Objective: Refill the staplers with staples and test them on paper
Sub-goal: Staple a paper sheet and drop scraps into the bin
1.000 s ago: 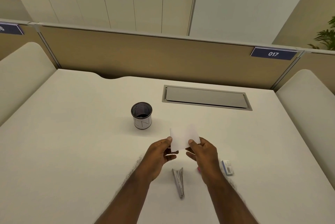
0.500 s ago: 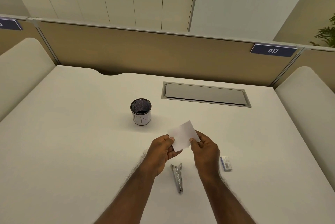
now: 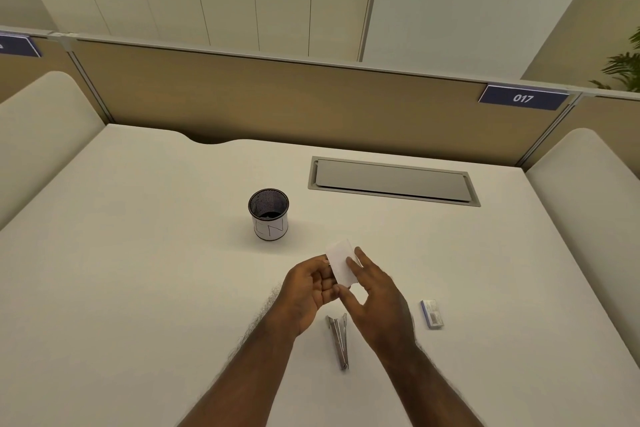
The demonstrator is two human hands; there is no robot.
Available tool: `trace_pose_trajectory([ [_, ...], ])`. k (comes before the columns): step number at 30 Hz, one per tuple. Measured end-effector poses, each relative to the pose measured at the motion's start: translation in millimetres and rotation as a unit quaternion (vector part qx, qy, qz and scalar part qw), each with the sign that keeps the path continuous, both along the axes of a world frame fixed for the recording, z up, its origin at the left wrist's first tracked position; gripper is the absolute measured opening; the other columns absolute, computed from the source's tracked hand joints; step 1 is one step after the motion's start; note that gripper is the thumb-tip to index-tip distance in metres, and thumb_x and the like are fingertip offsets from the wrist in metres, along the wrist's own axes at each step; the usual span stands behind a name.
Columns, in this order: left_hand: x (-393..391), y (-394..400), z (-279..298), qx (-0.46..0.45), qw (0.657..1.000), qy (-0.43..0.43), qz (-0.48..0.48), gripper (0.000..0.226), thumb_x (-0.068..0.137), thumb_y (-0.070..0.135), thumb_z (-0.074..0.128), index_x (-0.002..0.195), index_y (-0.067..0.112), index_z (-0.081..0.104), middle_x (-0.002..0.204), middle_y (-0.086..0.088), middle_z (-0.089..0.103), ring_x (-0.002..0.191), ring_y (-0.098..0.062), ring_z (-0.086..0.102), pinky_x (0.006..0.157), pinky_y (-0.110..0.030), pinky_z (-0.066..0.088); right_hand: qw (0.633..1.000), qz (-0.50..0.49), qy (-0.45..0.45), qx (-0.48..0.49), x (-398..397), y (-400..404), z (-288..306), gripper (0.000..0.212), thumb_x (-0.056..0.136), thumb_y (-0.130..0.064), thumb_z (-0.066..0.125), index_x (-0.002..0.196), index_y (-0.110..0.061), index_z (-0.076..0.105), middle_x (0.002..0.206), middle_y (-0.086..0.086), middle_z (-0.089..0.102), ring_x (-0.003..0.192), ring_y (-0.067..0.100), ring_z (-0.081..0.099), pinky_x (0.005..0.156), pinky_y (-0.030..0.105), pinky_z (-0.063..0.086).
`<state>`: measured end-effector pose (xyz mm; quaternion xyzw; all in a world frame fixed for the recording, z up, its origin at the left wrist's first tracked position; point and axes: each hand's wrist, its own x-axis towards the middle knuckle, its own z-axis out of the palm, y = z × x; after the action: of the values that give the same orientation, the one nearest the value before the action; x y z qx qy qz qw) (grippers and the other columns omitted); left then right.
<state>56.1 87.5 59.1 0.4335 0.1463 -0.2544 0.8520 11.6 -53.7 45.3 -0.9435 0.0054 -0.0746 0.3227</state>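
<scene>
A small white slip of paper [image 3: 340, 262] is held above the desk between both hands. My left hand [image 3: 308, 291] pinches its left edge with curled fingers. My right hand [image 3: 377, 298] holds its right side between thumb and fingers, the other fingers spread. A metal stapler [image 3: 339, 340] lies on the white desk just below the hands, its jaws pointing away from me. A small box of staples [image 3: 432, 313] lies on the desk to the right of my right hand.
A black mesh cup with a white label [image 3: 268, 213] stands beyond the hands to the left. A grey cable hatch [image 3: 393, 181] is set into the desk at the back. A tan partition [image 3: 277, 94] borders the far edge, with padded panels on both sides.
The paper has turned from lying wide to standing narrower and more upright between the hands. My right hand has opened out its fingers along the paper's right side.
</scene>
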Motion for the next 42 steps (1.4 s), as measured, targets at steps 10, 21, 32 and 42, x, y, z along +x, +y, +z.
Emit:
trace_pose_trajectory([
  [10, -0.7, -1.3, -6.6, 0.105, 0.992, -0.059, -0.022, 0.021, 0.096, 0.014, 0.056, 0.113, 0.007, 0.067, 0.102, -0.015, 0.075, 0.087, -0.025, 0.072, 0.084, -0.040, 0.050, 1.000, 0.014, -0.004, -0.025, -0.6, 4.4, 1.5, 0.055, 0.088, -0.050, 0.057, 0.140, -0.038, 0.044, 0.152, -0.018, 0.035, 0.129, 0.008, 0.037, 0.094, 0.021, 0.039],
  [21, 0.6, -2.6, -4.4, 0.116, 0.991, -0.057, -0.035, 0.019, 0.098, 0.011, 0.051, 0.111, 0.007, 0.065, 0.102, -0.011, 0.076, 0.092, -0.023, 0.073, 0.071, -0.029, 0.059, 0.986, -0.073, -0.006, 0.148, 6.8, 0.8, 13.2, 0.027, 0.092, -0.040, 0.056, 0.119, -0.035, 0.056, 0.117, -0.017, 0.054, 0.098, 0.001, 0.058, 0.073, 0.015, 0.050],
  [32, 0.1, 1.3, -1.4, 0.126, 0.988, -0.062, -0.061, 0.021, 0.099, 0.011, 0.049, 0.113, 0.006, 0.063, 0.105, -0.015, 0.074, 0.097, -0.028, 0.072, 0.075, -0.033, 0.059, 0.938, -0.112, 0.153, 0.289, 21.2, -10.1, 20.5, 0.013, 0.088, -0.022, 0.067, 0.097, -0.014, 0.072, 0.089, 0.002, 0.073, 0.081, 0.021, 0.069, 0.074, 0.038, 0.059],
  [42, 2.4, 4.3, -1.6, 0.094, 0.991, -0.054, -0.073, 0.022, 0.098, 0.012, 0.048, 0.111, 0.008, 0.065, 0.102, -0.013, 0.076, 0.093, -0.026, 0.073, 0.073, -0.032, 0.059, 0.897, -0.119, 0.173, 0.388, 18.3, -11.3, 26.7, 0.004, 0.084, -0.015, 0.072, 0.087, -0.018, 0.073, 0.081, 0.002, 0.075, 0.067, 0.011, 0.068, 0.065, 0.026, 0.058],
])
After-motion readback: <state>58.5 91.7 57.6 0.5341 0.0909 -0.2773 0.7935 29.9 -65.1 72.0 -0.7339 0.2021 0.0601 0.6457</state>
